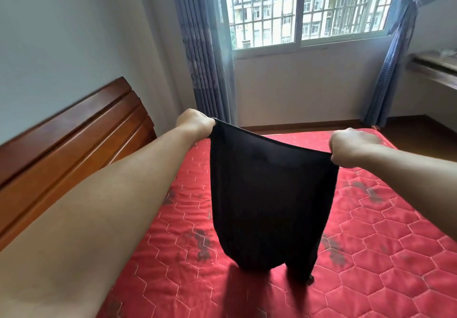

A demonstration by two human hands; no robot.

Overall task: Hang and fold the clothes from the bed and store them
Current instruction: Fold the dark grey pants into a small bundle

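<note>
A black garment (269,194) hangs in the air above the bed, stretched between both hands by its top edge. My left hand (195,122) grips the upper left corner. My right hand (351,146) grips the upper right corner. The cloth drops straight down and its lower end touches or nearly touches the red quilted mattress (371,256), casting a shadow there. What kind of garment it is I cannot tell from this side.
A wooden headboard (74,139) runs along the left wall. Blue curtains (205,53) frame a barred window (304,6) ahead. A wooden shelf or desk (437,68) stands at the right wall. Dark floor shows beyond the bed's far edge.
</note>
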